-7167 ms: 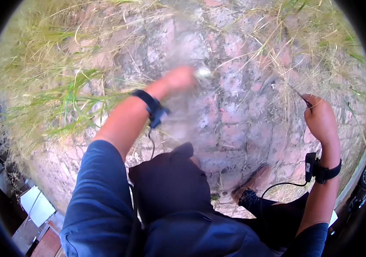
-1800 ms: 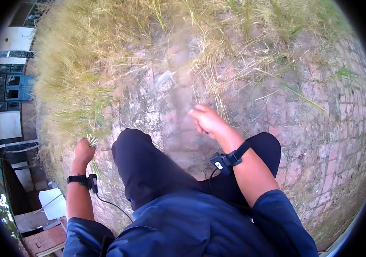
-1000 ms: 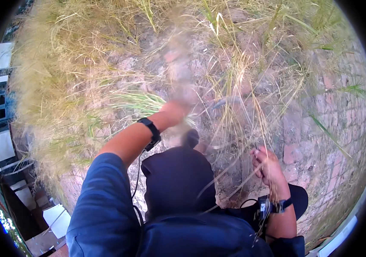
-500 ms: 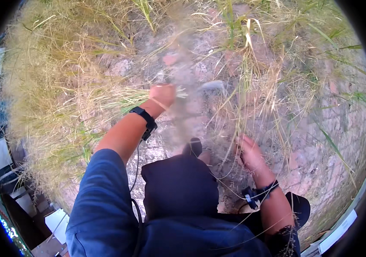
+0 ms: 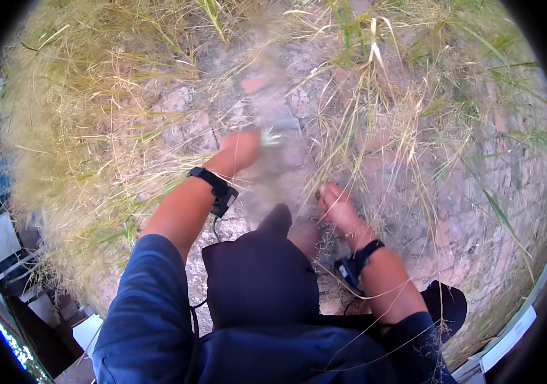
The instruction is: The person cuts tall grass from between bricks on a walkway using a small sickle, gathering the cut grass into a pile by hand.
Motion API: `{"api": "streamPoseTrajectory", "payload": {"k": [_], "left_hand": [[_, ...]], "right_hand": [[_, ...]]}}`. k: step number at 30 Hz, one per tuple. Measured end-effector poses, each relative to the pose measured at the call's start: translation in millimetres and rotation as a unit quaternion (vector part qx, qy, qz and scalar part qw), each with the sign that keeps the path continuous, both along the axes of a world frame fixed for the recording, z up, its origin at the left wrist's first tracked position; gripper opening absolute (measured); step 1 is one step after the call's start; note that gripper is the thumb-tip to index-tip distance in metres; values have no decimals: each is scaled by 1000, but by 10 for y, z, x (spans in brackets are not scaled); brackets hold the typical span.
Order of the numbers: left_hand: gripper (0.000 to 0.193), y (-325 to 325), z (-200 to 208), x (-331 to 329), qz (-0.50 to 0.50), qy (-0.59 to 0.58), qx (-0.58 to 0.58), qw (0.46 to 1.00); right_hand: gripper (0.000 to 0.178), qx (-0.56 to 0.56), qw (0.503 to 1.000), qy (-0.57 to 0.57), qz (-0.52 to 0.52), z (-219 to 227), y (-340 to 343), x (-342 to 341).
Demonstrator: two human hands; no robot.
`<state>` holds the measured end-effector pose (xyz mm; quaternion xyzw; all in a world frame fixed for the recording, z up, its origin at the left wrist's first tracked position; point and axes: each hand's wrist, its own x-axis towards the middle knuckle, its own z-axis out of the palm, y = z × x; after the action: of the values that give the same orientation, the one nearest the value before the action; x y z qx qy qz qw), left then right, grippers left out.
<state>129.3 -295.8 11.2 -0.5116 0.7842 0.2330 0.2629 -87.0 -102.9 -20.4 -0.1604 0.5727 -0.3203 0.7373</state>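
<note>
My left hand is closed round a bunch of dry grass. Pale stalk ends poke out past its fingers on the right, and the long tops trail away to the left. My right hand is lower and further right, over the brick ground beside standing grass. Its fingers are curled together; whatever they hold, if anything, is too blurred to make out. Each wrist wears a black strap with a small device: the left device and the right device.
Worn brick paving lies under the grass, with weeds growing thickly along the far side and the left. Dark cloth covers my bent leg, near a dark shoe tip. Thin cables run by my arms. A pale ledge edges the right.
My right hand has moved left and a little up, closer to my left hand. The left hand has barely shifted and keeps its bunch. A pale blurred shape between the hands has gone from view.
</note>
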Motion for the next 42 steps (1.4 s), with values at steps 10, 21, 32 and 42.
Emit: {"api": "streamPoseTrajectory", "payload": {"k": [10,21,32,42], "left_hand": [[21,-17,14,1,-32,-23,-18,999],[29,732,15,-144,-137,0,123,983],[27,369,-405,-1440,33,395,236,887],[25,-273,-448,-1186,-160,183,-157,957]], "right_hand": [[26,2,997,14,-71,166,-182,144],[20,127,988,-60,-69,354,830,-588],[25,45,942,119,-310,967,638,-1656],[27,70,945,100,-304,663,793,-1421]]}}
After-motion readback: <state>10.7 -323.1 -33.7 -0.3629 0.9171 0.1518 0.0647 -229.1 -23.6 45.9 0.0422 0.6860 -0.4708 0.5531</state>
